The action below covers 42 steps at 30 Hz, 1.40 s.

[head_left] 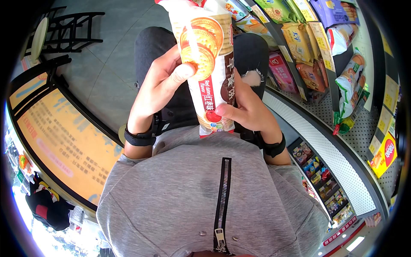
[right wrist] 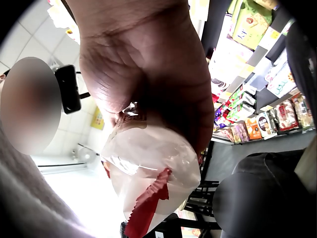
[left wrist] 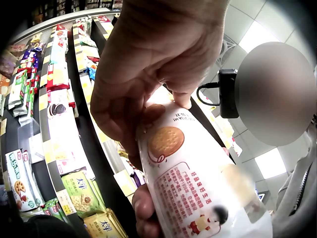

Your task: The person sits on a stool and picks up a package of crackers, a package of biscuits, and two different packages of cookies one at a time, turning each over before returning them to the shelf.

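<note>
Both hands hold a long pack of biscuits (head_left: 205,64), printed with round biscuits and "Red dates flavor", upright in front of the chest. The left hand (head_left: 160,83) grips its upper left side, thumb lying on the printed biscuits. Lower down on the other side, the right hand (head_left: 248,107) grips it with the thumb across the front near the red label. In the left wrist view the white back of the pack (left wrist: 183,183) shows red print. A red-edged end seal (right wrist: 148,203) of the wrapper faces the right wrist camera.
Shelves of packaged snacks (head_left: 299,38) rise close on the right, with yellow price tags along their edges. A green-and-white snack pack (head_left: 351,85) lies on a perforated shelf. To the left stand a table with an orange printed top (head_left: 64,141) and a black-framed chair (head_left: 72,32).
</note>
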### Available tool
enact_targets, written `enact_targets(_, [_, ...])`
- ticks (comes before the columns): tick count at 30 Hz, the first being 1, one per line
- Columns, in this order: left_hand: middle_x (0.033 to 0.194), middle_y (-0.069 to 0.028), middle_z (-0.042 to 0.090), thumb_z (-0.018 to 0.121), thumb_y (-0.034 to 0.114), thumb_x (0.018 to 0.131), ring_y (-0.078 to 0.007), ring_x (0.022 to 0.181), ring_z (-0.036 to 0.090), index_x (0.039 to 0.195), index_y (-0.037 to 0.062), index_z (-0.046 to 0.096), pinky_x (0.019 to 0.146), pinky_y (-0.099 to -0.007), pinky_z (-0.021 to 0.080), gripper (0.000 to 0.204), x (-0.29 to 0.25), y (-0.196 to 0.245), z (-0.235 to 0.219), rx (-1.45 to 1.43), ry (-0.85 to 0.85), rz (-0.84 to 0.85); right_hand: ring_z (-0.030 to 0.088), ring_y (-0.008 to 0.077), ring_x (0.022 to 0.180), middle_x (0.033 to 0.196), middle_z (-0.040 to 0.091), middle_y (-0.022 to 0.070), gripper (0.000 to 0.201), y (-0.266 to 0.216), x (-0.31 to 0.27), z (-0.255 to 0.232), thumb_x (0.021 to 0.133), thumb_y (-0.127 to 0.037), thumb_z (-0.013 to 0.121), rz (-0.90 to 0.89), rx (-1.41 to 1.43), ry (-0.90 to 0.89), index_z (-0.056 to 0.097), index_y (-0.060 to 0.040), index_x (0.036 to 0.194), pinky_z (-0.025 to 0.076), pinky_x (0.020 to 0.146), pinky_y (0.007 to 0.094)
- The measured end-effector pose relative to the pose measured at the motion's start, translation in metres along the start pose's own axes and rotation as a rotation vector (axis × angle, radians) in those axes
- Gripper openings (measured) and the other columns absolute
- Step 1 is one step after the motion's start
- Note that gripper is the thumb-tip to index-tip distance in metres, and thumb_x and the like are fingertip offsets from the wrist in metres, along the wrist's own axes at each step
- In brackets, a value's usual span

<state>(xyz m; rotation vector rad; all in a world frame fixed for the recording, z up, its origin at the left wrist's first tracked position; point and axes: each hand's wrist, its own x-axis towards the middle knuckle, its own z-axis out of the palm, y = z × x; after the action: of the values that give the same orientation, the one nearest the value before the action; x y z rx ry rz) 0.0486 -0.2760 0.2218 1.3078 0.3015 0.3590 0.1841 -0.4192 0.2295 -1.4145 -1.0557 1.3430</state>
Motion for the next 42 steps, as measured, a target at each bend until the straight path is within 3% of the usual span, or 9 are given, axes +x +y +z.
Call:
enact_targets(4, [0.107,-0.0094,0.052,0.042,0.028,0.089,-0.0131,0.100,0.047,0.114,-0.0055,0.044,0.087,-0.0258,0.036,0.041,0.000,-0.002,-0.001,0.049,0.048,-0.047,0.055,0.0194,0.088,0.101,0.052,0.0161,0.069,0.002,-0.001,0.001,0.080,-0.039,0.054,0.007,0.116,0.011,0.021,0.0048,0.122,0.042,0.075,0.0271])
enact_targets(7, [0.105,-0.0091,0.053,0.039,0.028,0.090,-0.0124,0.099,0.047,0.113,-0.0055,0.046,0.086,-0.0251,0.035,0.040,0.003,-0.001,0.002,0.052,0.084,-0.019,0.043,0.0150,0.105,0.114,0.045,0.0120,0.070,-0.001,-0.004,-0.001,0.082,-0.038,0.051,0.005,0.317,-0.003,0.019,0.0040,0.127,0.034,0.088,0.0274])
enact_targets(13, [0.106,-0.0089,0.053,0.039,0.027,0.091,-0.0115,0.101,0.045,0.118,-0.0056,0.040,0.088,-0.0254,0.033,0.043,0.008,-0.003,0.009,0.004,0.073,-0.016,0.044,0.0152,0.102,0.113,0.045,0.0111,0.065,-0.001,-0.004,-0.003,0.080,-0.029,0.057,0.029,0.270,0.100,0.023,0.0027,0.124,0.034,0.087,0.0274])
enact_targets(18, [0.106,-0.0163,0.053,0.070,0.028,0.069,-0.0249,0.090,0.056,0.131,0.0038,0.018,0.075,-0.0325,0.045,0.084,0.010,-0.012,0.016,0.369,-0.085,-0.092,0.042,0.0135,0.104,0.110,0.044,0.0137,0.061,0.000,0.006,-0.013,0.071,-0.012,0.065,-0.131,0.211,0.395,0.029,0.0004,0.118,0.036,0.088,0.0299])
enact_targets(22, [0.105,-0.0153,0.054,0.071,0.024,0.068,-0.0239,0.094,0.056,0.125,0.0032,0.026,0.077,-0.0327,0.045,0.075,0.011,-0.008,0.029,0.440,-0.094,-0.077,0.046,0.0185,0.104,0.112,0.045,0.0131,0.056,0.001,0.007,-0.017,0.074,-0.012,0.061,-0.186,0.162,0.411,0.030,0.0000,0.119,0.036,0.088,0.0330])
enact_targets(26, [0.103,-0.0108,0.054,0.068,0.018,0.072,-0.0177,0.096,0.053,0.120,0.0011,0.032,0.080,-0.0303,0.043,0.063,0.009,-0.015,0.027,0.252,0.015,-0.131,0.046,0.0212,0.106,0.112,0.047,0.0120,0.052,-0.004,0.007,-0.019,0.077,-0.013,0.057,-0.155,0.063,0.343,0.032,-0.0014,0.122,0.035,0.090,0.0359])
enact_targets(29, [0.107,-0.0087,0.051,0.061,0.016,0.079,-0.0146,0.102,0.048,0.116,-0.0032,0.034,0.086,-0.0288,0.039,0.050,0.008,-0.022,0.025,-0.238,0.134,-0.049,0.047,0.0204,0.104,0.110,0.049,0.0140,0.054,-0.010,0.005,-0.021,0.076,-0.016,0.059,-0.165,-0.056,0.319,0.034,-0.0013,0.122,0.038,0.086,0.0325])
enact_targets(32, [0.107,-0.0090,0.051,0.057,0.020,0.082,-0.0144,0.102,0.048,0.115,-0.0030,0.037,0.088,-0.0287,0.038,0.046,0.009,-0.023,0.017,-0.227,0.301,-0.175,0.051,0.0192,0.097,0.105,0.051,0.0149,0.055,-0.004,0.010,-0.020,0.074,-0.019,0.063,-0.169,-0.132,0.312,0.038,-0.0004,0.119,0.040,0.083,0.0298])
enact_targets(42, [0.104,-0.0087,0.054,0.052,0.027,0.085,-0.0149,0.096,0.052,0.113,-0.0023,0.043,0.085,-0.0302,0.039,0.042,0.000,-0.021,-0.008,-0.307,0.405,-0.093,0.050,0.0131,0.094,0.103,0.053,0.0093,0.048,-0.012,0.006,-0.023,0.077,-0.017,0.061,-0.165,-0.040,0.281,0.042,-0.0002,0.117,0.038,0.082,0.0262])
